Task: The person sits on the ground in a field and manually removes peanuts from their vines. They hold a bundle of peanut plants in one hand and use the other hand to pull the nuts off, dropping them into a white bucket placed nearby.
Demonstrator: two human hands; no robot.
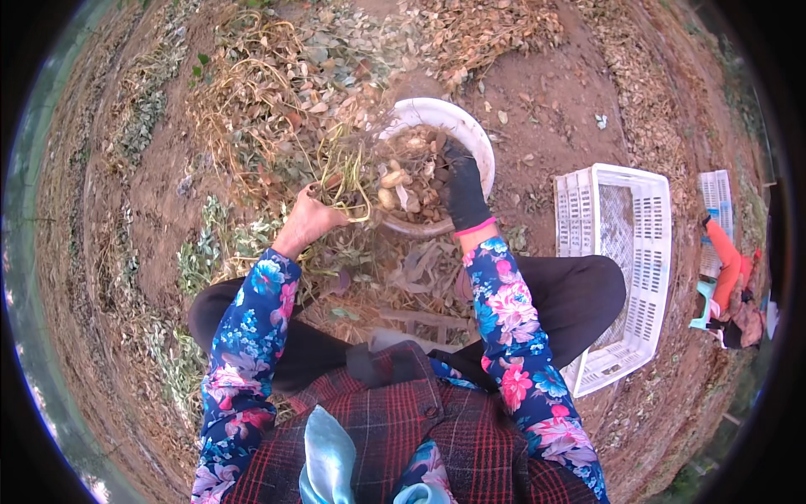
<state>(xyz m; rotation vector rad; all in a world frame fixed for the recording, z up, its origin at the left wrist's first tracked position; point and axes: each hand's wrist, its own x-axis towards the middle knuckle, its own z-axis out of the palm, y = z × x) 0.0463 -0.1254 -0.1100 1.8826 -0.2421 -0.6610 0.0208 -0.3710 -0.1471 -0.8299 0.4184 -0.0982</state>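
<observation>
My bare left hand is closed around the stems of a peanut plant, just left of a round white basin. The plant's stems and roots reach towards the basin's left rim. Inside the basin lie peanuts in their shells with dark soil-coloured bits and dry roots. My right hand, in a black glove with a pink cuff, reaches over the basin's right rim. Its fingertips point down at the contents among the roots; whether they hold anything is hidden.
Dried peanut plants are heaped ahead and to the left. A white slatted plastic crate stands to my right on the soil. Farther right, another person in orange sleeves is beside a second white crate. Dry leaves lie before my legs.
</observation>
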